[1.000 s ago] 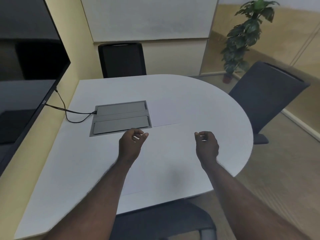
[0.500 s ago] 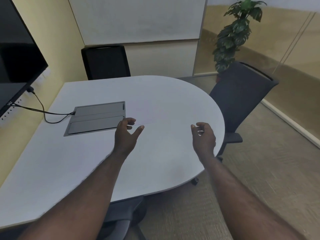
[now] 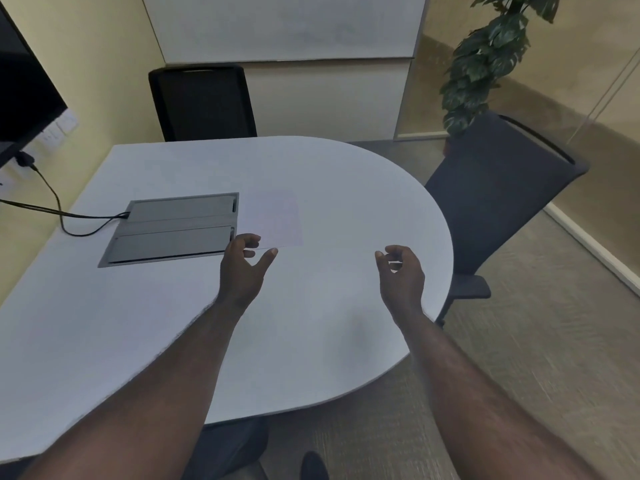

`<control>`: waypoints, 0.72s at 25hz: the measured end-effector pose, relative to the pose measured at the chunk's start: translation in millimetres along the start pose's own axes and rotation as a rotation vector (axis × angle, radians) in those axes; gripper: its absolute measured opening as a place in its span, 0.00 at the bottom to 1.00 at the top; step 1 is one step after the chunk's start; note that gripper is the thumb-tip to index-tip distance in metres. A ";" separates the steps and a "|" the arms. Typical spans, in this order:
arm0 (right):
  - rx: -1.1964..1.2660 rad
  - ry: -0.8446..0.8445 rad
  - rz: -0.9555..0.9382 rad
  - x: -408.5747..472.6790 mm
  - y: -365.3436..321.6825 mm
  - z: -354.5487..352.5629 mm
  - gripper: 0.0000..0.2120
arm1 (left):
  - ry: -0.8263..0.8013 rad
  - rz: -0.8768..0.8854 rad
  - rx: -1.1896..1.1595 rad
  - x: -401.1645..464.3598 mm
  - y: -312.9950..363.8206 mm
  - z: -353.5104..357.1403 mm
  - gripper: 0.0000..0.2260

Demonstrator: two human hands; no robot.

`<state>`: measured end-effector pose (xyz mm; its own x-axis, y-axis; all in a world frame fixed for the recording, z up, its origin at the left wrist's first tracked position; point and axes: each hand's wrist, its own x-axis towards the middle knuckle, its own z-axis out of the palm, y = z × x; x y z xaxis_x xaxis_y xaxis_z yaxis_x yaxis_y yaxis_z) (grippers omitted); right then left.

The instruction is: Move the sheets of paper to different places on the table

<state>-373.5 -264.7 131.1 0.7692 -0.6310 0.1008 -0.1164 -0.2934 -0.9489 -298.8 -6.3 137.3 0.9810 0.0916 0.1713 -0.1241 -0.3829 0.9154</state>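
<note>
A white sheet of paper (image 3: 273,218) lies flat on the white table (image 3: 363,188), just right of the grey panel; it is faint against the tabletop. My left hand (image 3: 242,271) hovers at the sheet's near edge, thumb spread away from the curled fingers, whose tips are at the left end of that edge. I cannot tell if they touch it. My right hand (image 3: 401,275) hangs over the table's right side, fingers loosely curled, holding nothing.
A grey cable-box panel (image 3: 173,228) is set into the table, with a black cable (image 3: 59,209) running left to a wall screen (image 3: 24,98). A black chair (image 3: 204,102) stands at the far side, a dark chair (image 3: 498,188) at the right, a plant (image 3: 488,60) behind it.
The view has shifted and come closer to the table's rounded end. My left hand has spread its thumb and reached the sheet's near edge. My right hand keeps its curled pose.
</note>
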 end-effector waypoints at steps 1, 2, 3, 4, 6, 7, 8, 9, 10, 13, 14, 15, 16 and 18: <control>-0.003 -0.017 -0.010 10.4 2.3 6.1 0.09 | 0.006 -0.020 0.000 8.4 -5.6 2.1 0.16; -0.006 -0.035 -0.010 21.3 5.1 13.3 0.09 | 0.018 -0.042 0.002 16.7 -12.6 3.9 0.16; 0.000 -0.043 -0.001 30.2 8.4 19.4 0.09 | 0.026 -0.055 0.008 23.2 -19.2 5.2 0.16; 0.009 -0.044 0.004 38.2 10.6 24.7 0.09 | 0.028 -0.056 0.017 29.6 -23.1 6.7 0.16; 0.015 -0.065 0.015 50.7 12.8 36.5 0.10 | 0.040 -0.070 0.035 43.8 -27.7 8.3 0.16; 0.012 -0.084 0.016 57.5 14.1 42.8 0.09 | 0.051 -0.090 0.033 51.6 -29.9 9.8 0.15; 0.008 -0.101 0.007 63.1 15.0 47.4 0.09 | 0.058 -0.099 0.029 57.0 -31.1 11.7 0.15; 0.001 -0.112 -0.005 69.5 15.4 50.9 0.10 | 0.062 -0.100 0.029 61.6 -32.1 14.3 0.15; -0.012 -0.117 -0.002 77.6 15.4 54.7 0.10 | 0.064 -0.098 0.042 66.4 -32.9 17.4 0.15; -0.085 -0.114 0.034 108.3 15.3 70.4 0.11 | 0.076 -0.106 0.079 89.7 -35.2 25.3 0.13; -0.101 -0.120 0.032 119.2 15.8 76.8 0.12 | 0.086 -0.111 0.090 98.0 -35.0 28.0 0.12; -0.109 -0.129 0.027 131.1 16.5 84.4 0.12 | 0.098 -0.118 0.103 107.1 -34.2 31.1 0.12; -0.112 -0.142 0.026 142.7 17.0 91.9 0.13 | 0.111 -0.127 0.115 116.5 -33.5 35.1 0.12; -0.110 -0.181 0.020 169.5 19.0 107.3 0.14 | 0.150 -0.137 0.128 134.4 -33.8 45.4 0.12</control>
<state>-177.9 -300.2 98.1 0.8650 -0.5015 0.0175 -0.1931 -0.3648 -0.9108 -155.9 -22.8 112.8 0.9530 0.2825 0.1096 0.0379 -0.4701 0.8818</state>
